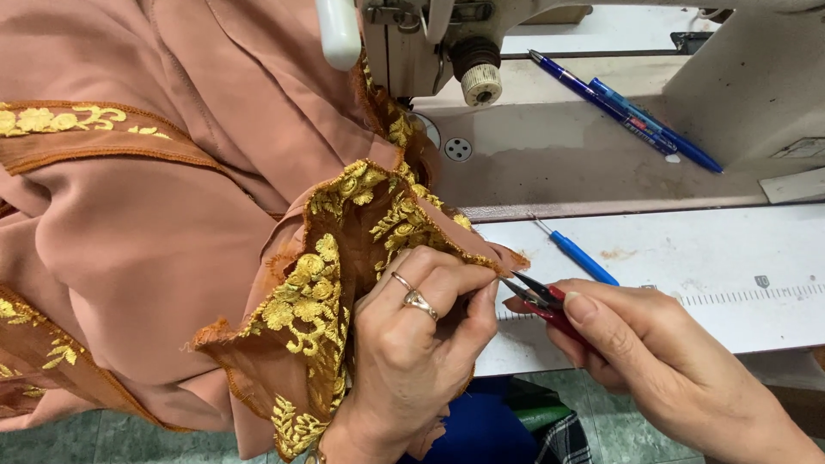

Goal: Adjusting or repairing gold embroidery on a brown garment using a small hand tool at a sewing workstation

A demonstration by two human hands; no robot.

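My left hand [412, 344], with two rings on one finger, pinches the edge of a brown sheer trim with gold embroidery [318, 301] that is sewn to a dusty-pink garment [146, 232]. My right hand [662, 361] holds small red-handled thread snips [540, 301], their black blades pointing left at the pinched trim edge beside my left thumb. The fabric runs up under the sewing machine's needle area [404, 51].
A white sewing machine bed [584, 146] carries two blue pens [636, 120]. A blue-handled seam ripper [577, 252] lies on the white table [730, 258] with a printed ruler. A green floor and dark blue cloth show below.
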